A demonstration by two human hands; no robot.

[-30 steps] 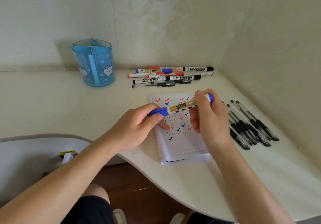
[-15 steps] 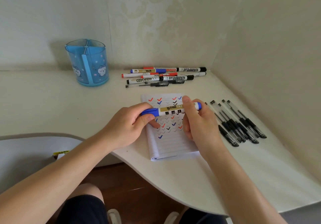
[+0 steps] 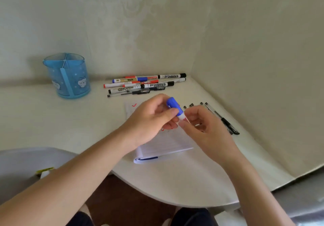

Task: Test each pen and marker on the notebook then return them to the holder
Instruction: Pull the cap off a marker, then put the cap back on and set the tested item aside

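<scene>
Blue marker [image 3: 175, 107] is held over the notebook [image 3: 168, 145] w/ both hands. Left hand [image 3: 150, 122] grip is clamped at blue cap end, right hand [image 3: 205, 127] grip clamped on white body.

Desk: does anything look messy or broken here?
Nothing looks broken or spilled. The only odd thing: the blue holder stands with no pens showing in it, while markers lie in a loose heap by the back wall and black pens lie beside the notebook. The left hand and right hand hold a blue-capped marker.
</scene>
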